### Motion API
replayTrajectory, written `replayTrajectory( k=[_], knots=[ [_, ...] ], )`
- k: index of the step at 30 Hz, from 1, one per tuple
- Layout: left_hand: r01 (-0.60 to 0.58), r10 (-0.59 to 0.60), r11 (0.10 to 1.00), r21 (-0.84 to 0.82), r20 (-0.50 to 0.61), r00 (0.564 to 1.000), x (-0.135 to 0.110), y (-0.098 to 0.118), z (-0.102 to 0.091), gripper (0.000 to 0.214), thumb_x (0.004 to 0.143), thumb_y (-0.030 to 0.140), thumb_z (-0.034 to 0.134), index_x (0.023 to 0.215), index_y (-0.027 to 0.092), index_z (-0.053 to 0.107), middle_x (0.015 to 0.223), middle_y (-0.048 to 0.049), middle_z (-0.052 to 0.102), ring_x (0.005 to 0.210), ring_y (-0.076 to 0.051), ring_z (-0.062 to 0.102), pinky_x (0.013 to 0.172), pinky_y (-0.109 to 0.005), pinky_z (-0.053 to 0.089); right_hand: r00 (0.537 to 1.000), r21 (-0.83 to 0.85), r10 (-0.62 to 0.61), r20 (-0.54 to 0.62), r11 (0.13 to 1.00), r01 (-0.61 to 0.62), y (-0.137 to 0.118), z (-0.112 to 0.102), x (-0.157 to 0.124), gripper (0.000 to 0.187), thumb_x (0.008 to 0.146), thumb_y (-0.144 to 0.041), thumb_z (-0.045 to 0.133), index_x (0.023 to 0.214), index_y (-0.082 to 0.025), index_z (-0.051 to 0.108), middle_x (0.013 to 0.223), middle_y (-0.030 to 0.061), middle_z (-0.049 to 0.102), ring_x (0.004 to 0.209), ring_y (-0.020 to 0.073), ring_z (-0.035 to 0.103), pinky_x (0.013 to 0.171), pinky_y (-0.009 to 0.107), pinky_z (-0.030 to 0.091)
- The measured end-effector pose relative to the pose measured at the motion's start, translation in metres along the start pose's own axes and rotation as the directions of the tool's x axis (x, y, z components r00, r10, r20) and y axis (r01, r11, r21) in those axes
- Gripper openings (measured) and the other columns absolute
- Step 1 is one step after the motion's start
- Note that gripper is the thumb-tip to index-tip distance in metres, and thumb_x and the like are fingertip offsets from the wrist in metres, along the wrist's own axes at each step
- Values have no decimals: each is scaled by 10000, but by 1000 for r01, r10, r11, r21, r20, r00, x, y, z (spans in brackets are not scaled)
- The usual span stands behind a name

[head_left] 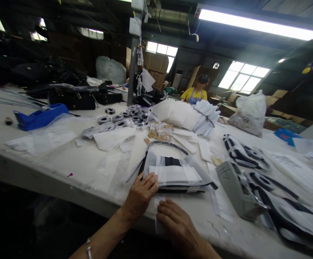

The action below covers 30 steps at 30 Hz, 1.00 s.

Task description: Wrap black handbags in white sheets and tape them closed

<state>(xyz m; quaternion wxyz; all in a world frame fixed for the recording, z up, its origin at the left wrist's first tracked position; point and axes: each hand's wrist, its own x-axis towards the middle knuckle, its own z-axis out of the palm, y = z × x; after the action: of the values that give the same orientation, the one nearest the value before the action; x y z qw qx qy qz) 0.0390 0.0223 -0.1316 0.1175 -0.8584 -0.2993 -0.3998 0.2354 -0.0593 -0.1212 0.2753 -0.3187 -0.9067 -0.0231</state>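
A black handbag (169, 161) lies in front of me, partly wrapped in translucent white sheet, its curved handle (167, 142) also wrapped. A folded white paper sheet (176, 175) covers its front. My left hand (141, 194) rests on the bag's near left corner, fingers lying on the wrapping. Closer to the table edge, my right hand (176, 220) lies palm down with fingers stretched out, beside and partly over a translucent strip (159, 227) that hangs over the edge. No grip shows in either hand. The undersides of both hands are hidden.
A grey tape dispenser (236, 192) stands to the right, near wrapped black straps (243, 153). A blue tape dispenser (41, 117) is at left. Rolled wrapped straps (126, 117), small tags (160, 131) and white paper stacks (175, 111) lie beyond the bag. A person (196, 92) is across the table.
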Motion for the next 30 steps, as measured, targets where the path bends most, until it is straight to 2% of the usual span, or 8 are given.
replayTrajectory(
  k=[3,6,14,17,20,23,25,30],
  knots=[
    [8,-8,1000,26,0,1000,0,2,2,302,964,112,383,1130,184,624,1201,-77,677,1210,-224,576,1055,-451,420,987,155,102,-122,985,-83,-4,6,9,323,937,-68,389,1115,-204,622,1009,79,739,975,192,696,978,387,541],
    [17,-18,998,61,5,1000,1,4,4,261,964,120,413,1098,189,626,1189,-71,676,1201,-229,578,1065,-457,406,964,234,205,-171,959,-162,-9,9,11,320,907,-62,405,1077,-215,629,929,64,733,899,190,708,901,342,575],
    [22,-26,995,97,39,999,3,10,11,211,961,134,439,1024,201,629,1182,-63,664,1192,-234,574,1059,-471,403,958,261,240,-159,946,-193,-23,11,7,297,893,-58,406,1032,-217,615,820,52,705,787,188,693,742,285,566],
    [28,-31,997,71,40,999,1,8,11,218,957,135,445,1039,210,632,1205,-55,661,1208,-225,564,1077,-459,386,973,216,212,-87,958,-190,-21,2,17,289,906,-64,376,974,-211,616,751,42,680,697,180,662,637,262,527],
    [25,-25,1000,6,53,998,-1,3,5,271,946,119,428,1115,203,622,1234,-57,656,1242,-221,541,1103,-457,360,983,135,185,-11,974,-181,-11,-19,33,248,941,-95,395,939,-204,617,739,35,672,657,165,628,594,252,478],
    [31,-22,997,-77,122,992,-1,-1,-6,354,907,106,438,1217,193,584,1274,-74,639,1298,-232,497,1129,-483,327,982,40,188,14,981,-188,7,-42,56,183,976,-181,471,898,-207,635,729,26,666,673,159,610,641,263,451],
    [81,-59,988,-135,158,986,2,-1,-12,361,888,131,486,1233,195,569,1273,-73,641,1298,-244,499,1136,-512,308,982,-10,185,25,983,-184,23,-52,72,182,974,-223,511,869,-211,659,710,18,658,676,158,600,670,282,426],
    [257,-256,936,-240,39,966,19,7,-9,114,897,254,596,1003,212,604,994,-17,719,1064,-234,636,1090,-523,345,964,-29,247,97,969,-245,66,-51,97,173,918,-259,635,758,-212,683,702,-1,646,688,149,576,687,304,360]
  ],
)
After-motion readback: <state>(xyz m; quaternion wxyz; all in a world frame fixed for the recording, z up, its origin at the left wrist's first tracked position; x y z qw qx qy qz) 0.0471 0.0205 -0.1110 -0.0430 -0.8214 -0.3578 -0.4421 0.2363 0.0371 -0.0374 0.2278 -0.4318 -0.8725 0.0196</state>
